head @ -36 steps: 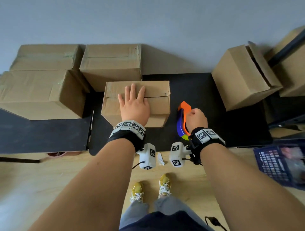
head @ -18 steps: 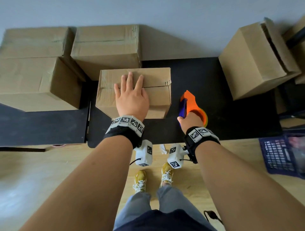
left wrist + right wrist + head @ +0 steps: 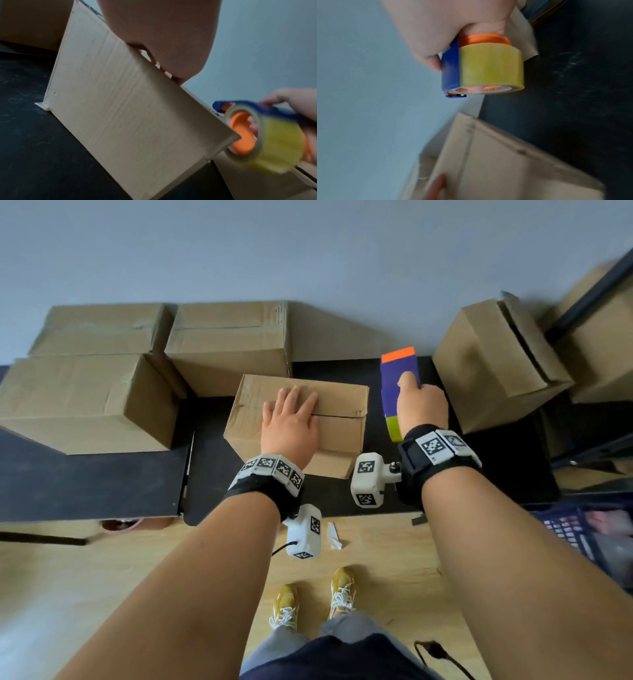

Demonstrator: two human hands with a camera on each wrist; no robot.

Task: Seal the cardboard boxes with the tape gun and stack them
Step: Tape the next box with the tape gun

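A small cardboard box [image 3: 337, 436] sits on the black table [image 3: 85, 484], its top flaps closed along a middle seam. My left hand [image 3: 291, 422] lies flat on its top with straight fingers; the left wrist view shows the box's side [image 3: 120, 108] under the palm [image 3: 163, 33]. My right hand [image 3: 419, 405] grips a tape gun [image 3: 397, 385], blue with an orange end and a yellow tape roll, lifted just right of the box. In the right wrist view the fingers [image 3: 436, 40] wrap the tape gun [image 3: 488, 67] above the box [image 3: 496, 162]. The tape gun [image 3: 265, 135] shows blurred at the left wrist view's right.
Three larger cardboard boxes [image 3: 82, 402] [image 3: 102, 330] [image 3: 229, 344] stand at the back left against the wall. Another box [image 3: 493, 364] leans at the right with a loose flap. A dark blue crate [image 3: 589, 535] sits on the wooden floor at the right.
My right hand has lifted the tape gun off the table and carried it up and away, alongside the box's right end. My left hand has stayed flat on the box.
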